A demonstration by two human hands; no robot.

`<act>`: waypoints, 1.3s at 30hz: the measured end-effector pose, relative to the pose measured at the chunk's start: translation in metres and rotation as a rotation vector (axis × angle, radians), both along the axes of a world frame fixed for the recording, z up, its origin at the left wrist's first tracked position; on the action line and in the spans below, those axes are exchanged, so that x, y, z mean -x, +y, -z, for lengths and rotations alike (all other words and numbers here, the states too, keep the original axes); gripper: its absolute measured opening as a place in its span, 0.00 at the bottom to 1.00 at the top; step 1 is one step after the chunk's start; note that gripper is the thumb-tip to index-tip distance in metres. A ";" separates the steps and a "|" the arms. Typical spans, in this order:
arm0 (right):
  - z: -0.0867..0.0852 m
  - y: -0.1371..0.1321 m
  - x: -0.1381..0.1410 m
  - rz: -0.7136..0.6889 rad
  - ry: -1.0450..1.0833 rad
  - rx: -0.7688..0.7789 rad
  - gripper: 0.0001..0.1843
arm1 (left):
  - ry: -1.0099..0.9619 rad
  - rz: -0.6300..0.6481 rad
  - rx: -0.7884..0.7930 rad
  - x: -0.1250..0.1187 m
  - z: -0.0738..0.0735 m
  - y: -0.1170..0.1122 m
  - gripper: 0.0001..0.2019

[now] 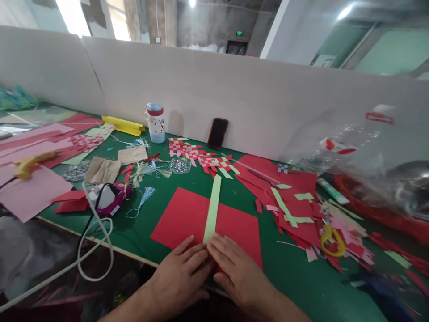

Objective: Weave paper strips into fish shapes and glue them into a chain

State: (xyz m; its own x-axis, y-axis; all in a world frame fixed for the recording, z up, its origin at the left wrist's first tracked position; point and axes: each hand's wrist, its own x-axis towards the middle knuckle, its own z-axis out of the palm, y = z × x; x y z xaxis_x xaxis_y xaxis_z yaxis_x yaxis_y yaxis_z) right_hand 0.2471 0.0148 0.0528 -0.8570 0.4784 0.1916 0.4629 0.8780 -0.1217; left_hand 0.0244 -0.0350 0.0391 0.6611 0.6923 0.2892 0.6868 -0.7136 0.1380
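Observation:
A sheet of red paper (181,212) with a faint middle crease lies on the green table in front of me. A pale green paper strip (212,208) runs lengthwise along its middle, its far end past the sheet's edge. My left hand (182,273) rests at the near edge of the sheet, fingers stretched out beside the strip's near end. From the other side, my right hand (237,268) lays its outstretched fingers on that same end, and the two hands touch. The strip's near tip is hidden under the fingers.
To the right lie red paper scraps (291,205), yellow-handled scissors (333,241) and a clear plastic bottle (348,138). Behind are woven paper pieces (197,156), a phone (217,133) and a cup (156,125). Leftward are tassels (145,199), a white cable (97,214) and a yellow glue gun (31,164).

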 end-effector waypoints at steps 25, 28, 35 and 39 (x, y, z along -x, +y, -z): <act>-0.012 0.118 0.005 0.012 -0.149 0.144 0.24 | -0.151 -0.009 -0.389 0.000 0.028 0.008 0.16; -0.017 0.150 0.015 0.122 -0.052 -0.052 0.20 | -0.190 -0.046 -0.474 -0.002 0.032 0.011 0.09; -0.028 0.220 0.067 0.351 -0.025 -0.239 0.21 | -0.198 -0.121 -0.429 -0.011 0.040 0.017 0.08; -0.026 0.233 0.094 0.388 -0.123 -0.275 0.20 | -0.326 -0.218 -0.477 -0.018 0.046 0.019 0.09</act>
